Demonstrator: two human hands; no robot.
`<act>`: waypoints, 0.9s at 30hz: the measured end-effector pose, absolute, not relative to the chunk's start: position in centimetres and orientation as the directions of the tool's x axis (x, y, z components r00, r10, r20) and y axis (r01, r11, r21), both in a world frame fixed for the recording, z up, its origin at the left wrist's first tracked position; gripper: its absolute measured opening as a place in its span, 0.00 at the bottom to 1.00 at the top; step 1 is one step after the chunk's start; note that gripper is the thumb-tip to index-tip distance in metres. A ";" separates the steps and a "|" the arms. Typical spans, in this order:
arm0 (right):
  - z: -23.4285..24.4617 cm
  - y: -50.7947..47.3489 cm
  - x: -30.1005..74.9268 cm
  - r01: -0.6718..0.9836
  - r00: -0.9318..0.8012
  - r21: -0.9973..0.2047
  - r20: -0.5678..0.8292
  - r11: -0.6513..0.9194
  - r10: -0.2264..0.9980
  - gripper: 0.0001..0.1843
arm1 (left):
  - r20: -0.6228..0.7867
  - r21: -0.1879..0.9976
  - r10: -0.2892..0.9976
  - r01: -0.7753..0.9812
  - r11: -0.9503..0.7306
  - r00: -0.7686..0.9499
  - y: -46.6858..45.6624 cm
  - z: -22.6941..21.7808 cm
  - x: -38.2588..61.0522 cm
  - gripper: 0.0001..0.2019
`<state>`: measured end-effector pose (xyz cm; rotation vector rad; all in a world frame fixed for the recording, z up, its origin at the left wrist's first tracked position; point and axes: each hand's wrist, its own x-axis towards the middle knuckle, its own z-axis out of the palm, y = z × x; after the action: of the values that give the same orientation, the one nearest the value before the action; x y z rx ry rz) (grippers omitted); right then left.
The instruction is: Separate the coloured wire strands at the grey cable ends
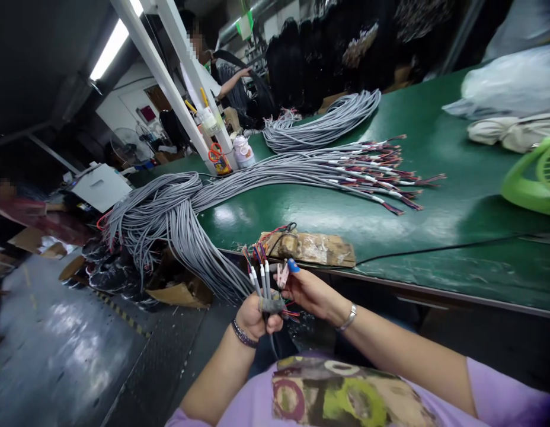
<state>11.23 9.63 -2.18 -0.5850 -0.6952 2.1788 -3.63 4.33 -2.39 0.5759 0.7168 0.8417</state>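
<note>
My left hand is closed around a few grey cables that stand upright, their stripped red and blue wire ends fanning out on top. My right hand, with a blue-painted thumbnail, pinches a small pink tool right beside those cable ends. Both hands hover just below the front edge of the green table. A taped wooden block with wires on it lies at that edge, just above my hands.
A big bundle of grey cables drapes off the table's left side; its stripped ends spread mid-table. A second cable bundle lies farther back. A green fan and plastic bags sit right. Another person works behind.
</note>
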 end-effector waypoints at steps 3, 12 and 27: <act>-2.1 9.7 10.9 -0.588 -0.576 -0.572 -0.201 -0.572 0.792 0.17 | -0.346 0.687 0.815 -0.465 0.558 0.466 4.6 -2.7 -3.5 0.08; -1.8 9.4 10.8 -0.598 -0.576 -0.570 -0.182 -0.563 0.797 0.17 | -0.383 0.658 0.795 -0.465 0.592 0.470 4.4 -2.5 -3.2 0.09; -1.1 9.2 12.1 -0.497 -0.657 -0.603 -0.209 -0.624 0.725 0.12 | -0.323 0.859 0.944 -0.396 0.323 0.068 1.0 -0.8 -0.8 0.14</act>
<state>12.12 9.23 -1.09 -0.5758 -0.6647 2.2623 -0.82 1.01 -0.81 0.6661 1.0452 1.1308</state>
